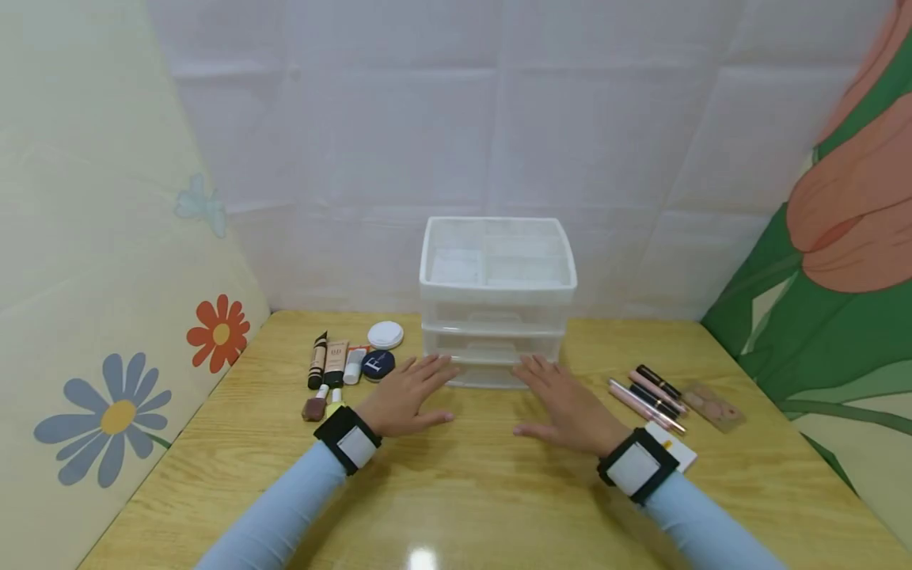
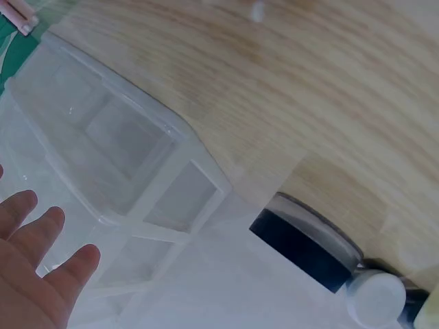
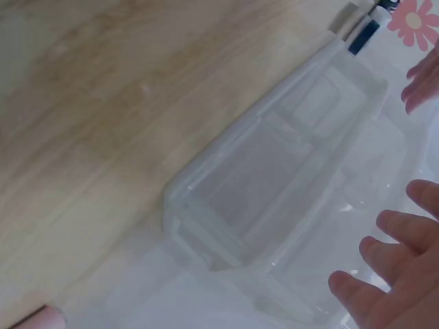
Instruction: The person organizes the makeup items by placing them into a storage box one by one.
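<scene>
A translucent white drawer organizer (image 1: 497,296) stands at the back middle of the table, its drawers closed and its top tray divided into compartments. My left hand (image 1: 409,396) is held before its lower left, fingers spread and straight. Mirroring it, my right hand (image 1: 566,408) reaches toward the lower right, also with extended fingers. Neither hand holds anything; whether the fingertips touch the drawers, I cannot tell. In the left wrist view, the left fingers (image 2: 75,267) appear beside the organizer (image 2: 130,151). The right wrist view shows the right fingers (image 3: 353,288) close to its front.
Left of the organizer lie a BB cream tube (image 1: 336,358), a dark round compact (image 1: 378,364), a white round compact (image 1: 385,334) and nail polish bottles (image 1: 315,407). Right of it are several slim cosmetic tubes (image 1: 651,400), a palette (image 1: 712,406) and a white box (image 1: 675,448). Fabric (image 1: 370,158) hangs behind.
</scene>
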`<state>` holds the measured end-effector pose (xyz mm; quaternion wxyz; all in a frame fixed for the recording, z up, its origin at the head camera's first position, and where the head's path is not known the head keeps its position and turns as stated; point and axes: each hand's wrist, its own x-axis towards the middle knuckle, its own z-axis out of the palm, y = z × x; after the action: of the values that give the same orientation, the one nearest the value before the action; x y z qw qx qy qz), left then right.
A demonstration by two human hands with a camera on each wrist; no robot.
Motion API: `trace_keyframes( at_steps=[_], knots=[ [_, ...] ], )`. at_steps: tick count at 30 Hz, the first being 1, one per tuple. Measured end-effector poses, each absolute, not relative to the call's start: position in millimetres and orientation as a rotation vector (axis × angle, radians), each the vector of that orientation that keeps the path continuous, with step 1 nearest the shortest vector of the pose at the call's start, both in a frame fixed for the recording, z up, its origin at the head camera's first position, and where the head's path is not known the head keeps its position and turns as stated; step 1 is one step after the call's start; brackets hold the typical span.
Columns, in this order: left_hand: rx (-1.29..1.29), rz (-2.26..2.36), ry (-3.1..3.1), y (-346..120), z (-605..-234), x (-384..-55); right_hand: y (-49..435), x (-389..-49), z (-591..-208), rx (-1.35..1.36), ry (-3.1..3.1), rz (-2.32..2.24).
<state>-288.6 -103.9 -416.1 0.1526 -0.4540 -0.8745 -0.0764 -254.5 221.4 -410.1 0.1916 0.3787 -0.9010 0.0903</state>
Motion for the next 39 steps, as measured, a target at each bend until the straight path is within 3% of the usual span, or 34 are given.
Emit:
trace_keyframes(
  at_steps=[14, 25, 39],
  knots=[
    [-1.286, -0.333, -2.37, -111.0, -401.3, -286.4, 235.4, -266.4, -353.6, 0.925, -2.129, 0.414],
    [-1.095, -0.449, -2.479, -145.4, -351.9, -290.2, 245.8, -296.2, -302.2, 0.546, -2.268, 0.842],
    [-0.68, -0.708, -2.742, -212.6, -335.9, -330.8, 253.4, -323.4, -300.4, 0.274, -2.376, 1.275]
  ],
)
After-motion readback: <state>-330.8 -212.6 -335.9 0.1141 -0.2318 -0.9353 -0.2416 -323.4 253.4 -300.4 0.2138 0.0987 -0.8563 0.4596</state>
